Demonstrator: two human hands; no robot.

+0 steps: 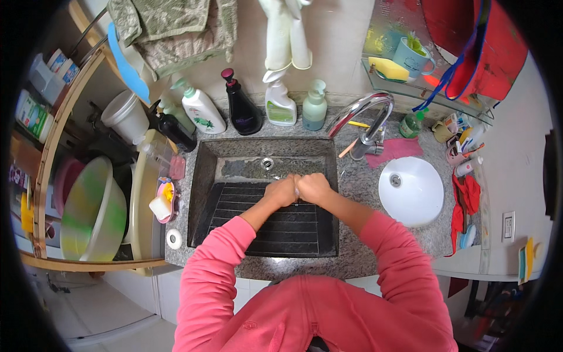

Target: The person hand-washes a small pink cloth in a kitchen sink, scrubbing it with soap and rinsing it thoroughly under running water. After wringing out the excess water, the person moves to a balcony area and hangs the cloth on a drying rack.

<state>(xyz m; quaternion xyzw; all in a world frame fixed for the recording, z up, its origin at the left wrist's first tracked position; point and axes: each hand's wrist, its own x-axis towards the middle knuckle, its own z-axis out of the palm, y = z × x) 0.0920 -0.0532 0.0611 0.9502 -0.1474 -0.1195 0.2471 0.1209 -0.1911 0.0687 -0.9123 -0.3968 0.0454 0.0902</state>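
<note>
Above the dark stone sink (pixel 266 147), my left hand (pixel 282 192) and my right hand (pixel 314 188) are curled into fists, pressed against each other. A small pale wet thing (pixel 297 192) shows in the narrow gap between them. Most of it is hidden by my fingers, and I cannot tell what it is. A drop seems to hang just below it. Under the hands lies the sink's black ribbed washboard slope (pixel 264 220). The metal drain (pixel 267 163) sits beyond them, near the back wall of the sink. Pink sleeves cover both forearms down to near the wrists.
A chrome faucet (pixel 363 147) arches at the back right, beside a round white basin (pixel 411 193). Pump and spray bottles, including a black one (pixel 243 110), line the back. Left are a pink soap dish (pixel 166 207) and a shelf with a large plastic basin (pixel 90 211).
</note>
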